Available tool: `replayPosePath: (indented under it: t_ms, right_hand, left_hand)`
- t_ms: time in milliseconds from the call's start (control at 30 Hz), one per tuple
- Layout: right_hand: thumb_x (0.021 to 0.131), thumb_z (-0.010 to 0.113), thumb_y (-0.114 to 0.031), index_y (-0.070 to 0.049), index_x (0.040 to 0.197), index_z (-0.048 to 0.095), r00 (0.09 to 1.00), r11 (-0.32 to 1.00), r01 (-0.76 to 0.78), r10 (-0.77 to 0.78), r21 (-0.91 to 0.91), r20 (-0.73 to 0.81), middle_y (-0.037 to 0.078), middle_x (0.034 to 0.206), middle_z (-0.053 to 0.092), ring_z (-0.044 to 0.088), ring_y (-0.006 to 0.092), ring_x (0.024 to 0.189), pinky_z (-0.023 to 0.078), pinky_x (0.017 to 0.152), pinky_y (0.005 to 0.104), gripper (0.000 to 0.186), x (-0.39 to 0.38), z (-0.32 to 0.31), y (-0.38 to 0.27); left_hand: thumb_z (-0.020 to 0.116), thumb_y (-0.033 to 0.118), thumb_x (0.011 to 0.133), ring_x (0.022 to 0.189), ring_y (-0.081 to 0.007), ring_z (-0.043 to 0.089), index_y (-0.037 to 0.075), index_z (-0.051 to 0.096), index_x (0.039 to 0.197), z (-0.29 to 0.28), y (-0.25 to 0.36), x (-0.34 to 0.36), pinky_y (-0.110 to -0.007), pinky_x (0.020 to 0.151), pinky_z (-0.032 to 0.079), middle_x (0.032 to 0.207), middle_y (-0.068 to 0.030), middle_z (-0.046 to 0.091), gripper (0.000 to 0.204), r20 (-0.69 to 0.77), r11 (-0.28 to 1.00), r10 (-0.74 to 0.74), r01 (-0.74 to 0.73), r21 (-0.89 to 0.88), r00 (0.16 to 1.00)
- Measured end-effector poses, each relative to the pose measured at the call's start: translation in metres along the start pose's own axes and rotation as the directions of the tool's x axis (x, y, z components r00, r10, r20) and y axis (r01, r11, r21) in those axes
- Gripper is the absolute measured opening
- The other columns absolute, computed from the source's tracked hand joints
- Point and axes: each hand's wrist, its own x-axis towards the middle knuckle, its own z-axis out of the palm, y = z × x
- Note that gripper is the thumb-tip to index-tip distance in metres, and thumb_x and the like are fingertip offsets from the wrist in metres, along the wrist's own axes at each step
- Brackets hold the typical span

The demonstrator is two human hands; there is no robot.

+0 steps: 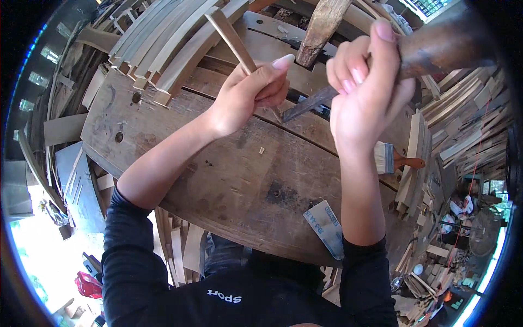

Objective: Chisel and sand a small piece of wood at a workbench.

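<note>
My left hand (245, 98) is closed round a thin wooden stick (230, 39), which slants up and to the left out of the fist. The stick's lower end points down at the bench (218, 180). In my right hand (364, 90) is a chisel (310, 104) with a thick brown handle rising to the upper right. Its dark flat blade slopes down to the left, the tip close beside the stick's lower end; whether they touch I cannot tell. A small wood chip (261, 151) lies on the bench in front of my hands.
Curved wooden pieces (180, 38) are stacked at the back left. A rough wooden block (324, 27) stands at the back. On the right lie a flat brush (385, 158) and wood strips (414, 158). A pale flat piece (326, 226) rests by the near edge.
</note>
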Motion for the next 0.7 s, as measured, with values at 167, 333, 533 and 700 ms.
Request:
replayPosePath:
  t_ms: [167, 333, 533, 700]
  right_hand:
    - [0.095, 0.058, -0.022, -0.010, 0.061, 0.038, 0.978, 0.982, 0.183, -0.177, -0.050, 0.110, -0.003, 0.051, 0.038, 0.033, 0.0049, 0.042, 0.026, 0.042, 0.0226, 0.042, 0.000, 0.005, 0.017]
    - [0.096, 0.059, -0.017, -0.004, 0.080, 0.055, 0.821, 0.874, 0.478, -0.481, 0.091, 0.308, -0.004, 0.061, 0.046, 0.042, 0.0040, 0.052, 0.031, 0.048, 0.0211, 0.021, 0.029, 0.027, 0.039]
    - [0.095, 0.061, -0.018, -0.005, 0.075, 0.054, 0.980, 0.990, 0.087, -0.065, -0.112, 0.189, -0.006, 0.062, 0.047, 0.039, 0.0023, 0.052, 0.028, 0.048, 0.0211, 0.025, 0.008, 0.025, 0.005]
    - [0.095, 0.060, -0.020, -0.006, 0.072, 0.054, 0.940, 0.989, 0.117, -0.081, -0.091, 0.332, -0.007, 0.058, 0.045, 0.039, 0.0020, 0.051, 0.029, 0.047, 0.0213, 0.028, 0.009, 0.019, 0.006]
  left_hand:
    - [0.043, 0.038, 0.103, 0.051, -0.0081, 0.029, 0.011, 0.035, 0.062, 0.009, -0.002, -0.002, -0.026, 0.049, 0.024, 0.055, 0.0032, 0.031, 0.050, -0.048, 1.000, -0.024, 0.024, -0.017, 0.999]
    - [0.043, 0.032, 0.104, 0.054, -0.0078, 0.033, 0.008, 0.045, 0.070, 0.013, -0.019, -0.002, -0.025, 0.050, 0.027, 0.059, 0.0033, 0.036, 0.042, -0.150, 0.992, 0.107, -0.116, -0.056, 0.983]
    - [0.043, 0.026, 0.104, 0.055, -0.0051, 0.036, 0.005, 0.051, 0.077, 0.022, -0.011, -0.003, -0.023, 0.050, 0.030, 0.061, 0.0042, 0.041, 0.035, -0.270, 0.993, 0.117, -0.116, 0.020, 0.956]
    - [0.044, 0.022, 0.103, 0.054, -0.0032, 0.041, 0.003, 0.059, 0.082, 0.030, -0.019, 0.000, -0.021, 0.047, 0.031, 0.061, 0.0041, 0.048, 0.032, -0.333, 0.961, 0.274, -0.243, 0.133, 0.902]
